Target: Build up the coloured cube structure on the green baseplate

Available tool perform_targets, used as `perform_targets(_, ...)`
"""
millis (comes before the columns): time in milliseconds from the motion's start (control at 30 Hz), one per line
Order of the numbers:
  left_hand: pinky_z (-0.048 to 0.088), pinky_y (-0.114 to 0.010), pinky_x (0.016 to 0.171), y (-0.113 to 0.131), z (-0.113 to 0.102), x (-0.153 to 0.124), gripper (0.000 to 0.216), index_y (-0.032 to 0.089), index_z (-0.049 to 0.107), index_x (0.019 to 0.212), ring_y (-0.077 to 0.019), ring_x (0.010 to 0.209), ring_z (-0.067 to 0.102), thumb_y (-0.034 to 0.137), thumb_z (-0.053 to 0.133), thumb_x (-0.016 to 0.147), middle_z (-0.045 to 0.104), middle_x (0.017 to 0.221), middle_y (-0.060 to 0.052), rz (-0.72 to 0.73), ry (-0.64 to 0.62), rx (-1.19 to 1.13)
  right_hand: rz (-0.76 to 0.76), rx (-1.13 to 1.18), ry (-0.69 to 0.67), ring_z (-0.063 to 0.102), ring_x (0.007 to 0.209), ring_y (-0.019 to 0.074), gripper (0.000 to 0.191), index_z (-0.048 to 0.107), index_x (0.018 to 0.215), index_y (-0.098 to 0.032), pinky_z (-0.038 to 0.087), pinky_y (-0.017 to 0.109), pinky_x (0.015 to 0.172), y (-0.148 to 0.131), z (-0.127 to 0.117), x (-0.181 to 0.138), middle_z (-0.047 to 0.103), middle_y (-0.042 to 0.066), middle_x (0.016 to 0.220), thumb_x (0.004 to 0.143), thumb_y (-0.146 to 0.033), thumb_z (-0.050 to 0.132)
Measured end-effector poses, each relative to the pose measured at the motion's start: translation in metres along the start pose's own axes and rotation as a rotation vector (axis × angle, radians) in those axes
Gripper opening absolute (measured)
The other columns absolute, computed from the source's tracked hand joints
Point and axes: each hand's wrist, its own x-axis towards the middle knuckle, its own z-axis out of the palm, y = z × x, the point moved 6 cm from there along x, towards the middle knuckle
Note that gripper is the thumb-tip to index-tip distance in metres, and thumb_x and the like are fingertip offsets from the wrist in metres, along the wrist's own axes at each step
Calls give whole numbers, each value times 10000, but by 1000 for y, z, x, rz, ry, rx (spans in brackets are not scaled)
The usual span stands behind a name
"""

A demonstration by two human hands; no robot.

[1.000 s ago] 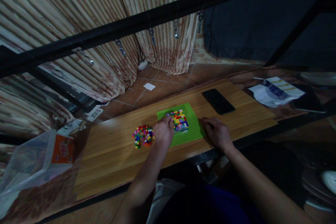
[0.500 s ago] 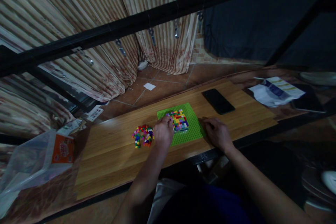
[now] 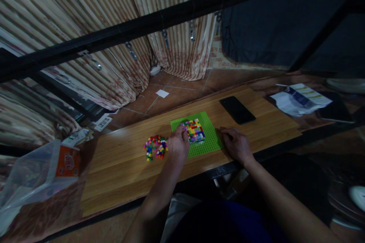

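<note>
A green baseplate (image 3: 211, 136) lies on a wooden board (image 3: 119, 167). A block of small multicoloured bricks (image 3: 195, 130) stands on the plate. My left hand (image 3: 178, 144) rests at the block's left edge, fingers pinched together at the bricks; what they hold is too small to see. My right hand (image 3: 236, 144) lies at the plate's right edge, fingers curled down against the board and the plate. A loose heap of coloured bricks (image 3: 154, 147) sits just left of my left hand.
A black phone (image 3: 236, 109) lies on the board behind the plate. White papers (image 3: 299, 99) lie at the far right. A clear plastic bag with an orange box (image 3: 67, 163) sits at the left. A black bar (image 3: 171, 19) crosses overhead, striped curtains behind.
Almost nothing has changed. My left hand has shifted very slightly at the left edge of the brick block; my right hand has stayed in place.
</note>
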Motion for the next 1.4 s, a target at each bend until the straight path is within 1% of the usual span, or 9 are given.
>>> perform_targets(167,514,-312,894,-4,-1,-6,260,197,663,1095,-187,960,680,179,480,911,730,1043,-62,118,47,-31,8,-25,-12,677,856,217,261,708,929,-199,538,364,786,1,1,0,707,95,969,903,-294,466)
perform_targets(333,525,-315,877,-3,1,-10,297,204,659,1117,-186,950,662,148,452,912,704,1045,-61,236,41,-2,12,-38,-6,676,860,220,255,708,921,-198,536,364,780,0,0,0,712,96,975,896,-289,472)
perform_targets(500,525,-304,883,-2,4,-10,328,203,644,1154,-181,962,651,121,438,912,683,1072,-63,260,29,21,0,-30,-8,675,880,218,242,705,934,-202,533,360,796,-1,0,0,711,89,990,891,-282,481)
perform_targets(733,523,-310,900,2,7,-10,340,179,626,1168,-181,989,634,88,431,904,674,1067,-79,300,-1,116,11,-44,-9,675,840,219,252,704,921,-201,532,359,769,0,0,-1,712,89,951,896,-291,469)
perform_targets(867,516,-317,910,5,7,-11,327,152,614,1175,-191,1005,623,96,422,916,666,1087,-97,329,-27,182,4,-32,-4,677,878,221,261,703,918,-205,532,363,800,-1,-1,0,717,90,998,898,-306,464)
perform_targets(1067,500,-311,938,7,10,-11,339,150,606,1180,-192,1027,613,79,410,912,660,1110,-102,295,-107,215,-15,-85,-8,677,836,228,279,704,918,-204,532,365,751,2,-2,-1,717,93,960,898,-339,461)
perform_targets(1167,502,-314,942,7,10,-13,356,176,611,1180,-188,1031,615,69,419,900,660,1123,-92,246,-105,171,-38,-103,-8,676,822,229,289,701,918,-200,533,369,737,5,0,-1,714,98,953,898,-353,457)
perform_targets(1300,506,-323,953,-2,1,-23,399,189,578,1246,-184,1054,614,79,417,898,656,1150,-89,213,-9,65,-55,-122,-5,677,813,245,298,699,907,-186,538,387,734,7,0,-1,713,107,921,893,-364,460)
perform_targets(1400,517,-343,935,-26,-17,-36,354,192,605,1198,-191,1025,629,109,424,905,674,1103,-81,129,85,28,-65,-136,-4,679,809,251,298,696,916,-188,541,395,732,7,0,-1,716,109,928,893,-365,457)
